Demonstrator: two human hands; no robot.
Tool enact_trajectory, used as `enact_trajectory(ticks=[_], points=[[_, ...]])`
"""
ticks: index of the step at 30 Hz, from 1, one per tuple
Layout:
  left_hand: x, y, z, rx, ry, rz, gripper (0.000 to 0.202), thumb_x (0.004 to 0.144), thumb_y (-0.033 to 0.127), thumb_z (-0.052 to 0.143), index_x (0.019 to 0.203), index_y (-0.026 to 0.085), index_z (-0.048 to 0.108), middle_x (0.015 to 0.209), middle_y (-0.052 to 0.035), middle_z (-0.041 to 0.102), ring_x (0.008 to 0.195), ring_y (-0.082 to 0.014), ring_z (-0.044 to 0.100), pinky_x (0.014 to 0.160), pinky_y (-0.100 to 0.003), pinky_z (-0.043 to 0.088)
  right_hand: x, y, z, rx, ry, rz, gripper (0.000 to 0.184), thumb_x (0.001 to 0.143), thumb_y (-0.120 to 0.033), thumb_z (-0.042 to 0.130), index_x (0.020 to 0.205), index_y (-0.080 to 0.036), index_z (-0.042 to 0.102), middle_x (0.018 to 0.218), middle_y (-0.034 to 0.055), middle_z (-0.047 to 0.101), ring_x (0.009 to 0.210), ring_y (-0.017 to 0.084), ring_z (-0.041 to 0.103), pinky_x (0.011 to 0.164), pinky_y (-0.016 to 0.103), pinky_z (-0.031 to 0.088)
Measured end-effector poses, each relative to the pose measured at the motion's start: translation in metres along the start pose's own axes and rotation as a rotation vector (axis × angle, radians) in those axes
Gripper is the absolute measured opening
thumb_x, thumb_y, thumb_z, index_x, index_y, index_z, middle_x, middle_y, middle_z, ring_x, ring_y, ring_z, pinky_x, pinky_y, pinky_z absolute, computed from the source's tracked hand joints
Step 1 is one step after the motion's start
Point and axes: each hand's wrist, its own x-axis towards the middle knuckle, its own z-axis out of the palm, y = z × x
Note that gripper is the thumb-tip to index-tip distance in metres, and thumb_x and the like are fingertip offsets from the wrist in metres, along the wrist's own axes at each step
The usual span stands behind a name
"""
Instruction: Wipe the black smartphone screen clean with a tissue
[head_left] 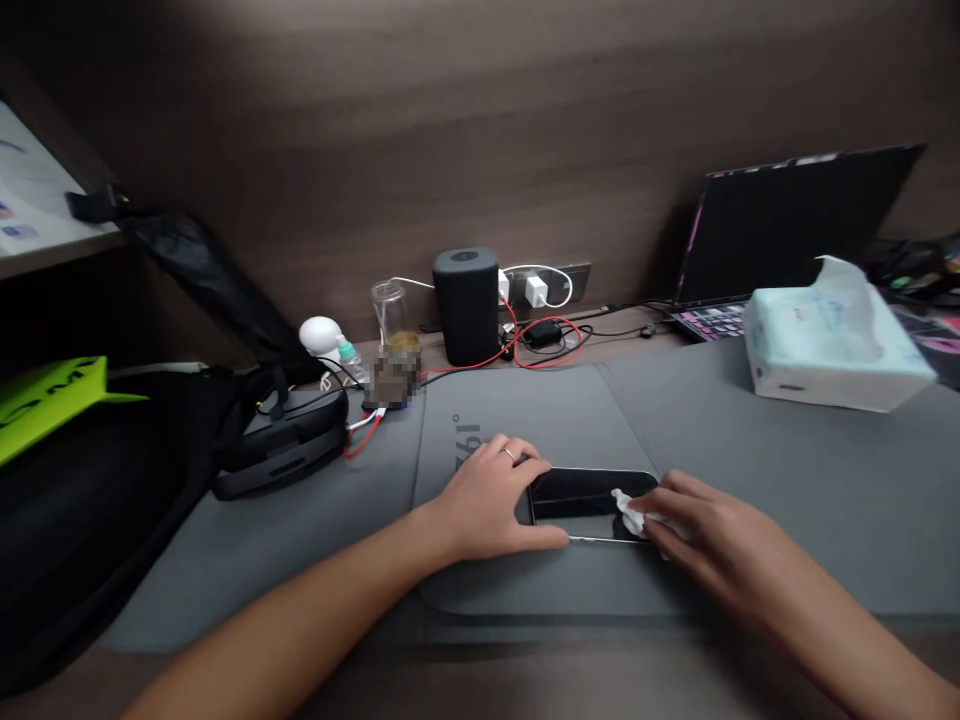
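Observation:
A black phone [581, 495] lies flat on a grey desk mat [540, 420], its dark screen facing up. My left hand [487, 500] grips the phone's left end, thumb along the near edge and fingers over the far corner; a ring shows on one finger. My right hand [694, 520] pinches a small crumpled white tissue [628, 510] and presses it onto the right part of the screen.
A tissue pack [832, 340] sits at the right, an open laptop [780, 235] behind it. A dark cylinder speaker [466, 305], chargers and red cables [536, 345], a glass jar [391, 315] and a white bulb-like object [321, 335] line the wall. Black bag [90, 500] and headset [289, 445] at left.

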Motion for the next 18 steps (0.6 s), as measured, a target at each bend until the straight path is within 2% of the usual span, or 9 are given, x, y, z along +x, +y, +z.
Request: enact_trajectory(ticks=[4, 8, 11, 15, 18], points=[[0.0, 0.001, 0.0, -0.009, 0.006, -0.022, 0.059, 0.078, 0.059, 0.07, 0.123, 0.022, 0.061, 0.122, -0.0079, 0.06, 0.11, -0.0274, 0.053, 0.099, -0.046, 0.047, 0.0, 0.006, -0.003, -0.079, 0.047, 0.001, 0.028, 0.095, -0.03, 0.044, 0.087, -0.021, 0.069, 0.075, 0.0068, 0.064, 0.058, 0.017, 0.064, 0.053, 0.029, 0.049], [0.0, 0.001, -0.001, 0.001, -0.012, -0.016, 0.063, 0.076, 0.062, 0.071, 0.124, 0.022, 0.061, 0.124, -0.008, 0.06, 0.112, -0.0273, 0.052, 0.1, -0.045, 0.046, 0.016, -0.017, 0.019, -0.167, 0.138, -0.038, 0.03, 0.097, -0.025, 0.04, 0.087, -0.019, 0.068, 0.076, 0.0065, 0.061, 0.059, 0.017, 0.06, 0.055, 0.029, 0.046], [-0.001, 0.0, -0.002, 0.025, -0.032, -0.006, 0.068, 0.077, 0.063, 0.07, 0.129, 0.02, 0.058, 0.127, -0.0092, 0.059, 0.113, -0.0276, 0.051, 0.102, -0.044, 0.045, 0.022, -0.03, 0.031, -0.171, 0.137, -0.08, 0.029, 0.097, -0.022, 0.039, 0.09, -0.017, 0.066, 0.079, 0.0068, 0.058, 0.062, 0.017, 0.058, 0.057, 0.029, 0.046], [-0.003, 0.001, -0.002, 0.009, -0.018, 0.009, 0.061, 0.079, 0.061, 0.07, 0.125, 0.02, 0.06, 0.124, -0.0088, 0.06, 0.113, -0.0275, 0.052, 0.101, -0.044, 0.046, 0.01, -0.018, 0.019, -0.15, 0.096, -0.017, 0.029, 0.1, -0.028, 0.038, 0.093, -0.018, 0.065, 0.082, 0.0059, 0.058, 0.066, 0.016, 0.059, 0.061, 0.029, 0.046], [-0.005, -0.001, -0.001, -0.009, -0.007, 0.001, 0.055, 0.082, 0.057, 0.068, 0.123, 0.022, 0.061, 0.124, -0.009, 0.06, 0.112, -0.0279, 0.053, 0.099, -0.046, 0.047, -0.006, -0.007, 0.006, -0.204, 0.142, 0.097, 0.029, 0.099, -0.029, 0.04, 0.086, -0.019, 0.063, 0.079, 0.0048, 0.056, 0.063, 0.016, 0.057, 0.059, 0.029, 0.044]])
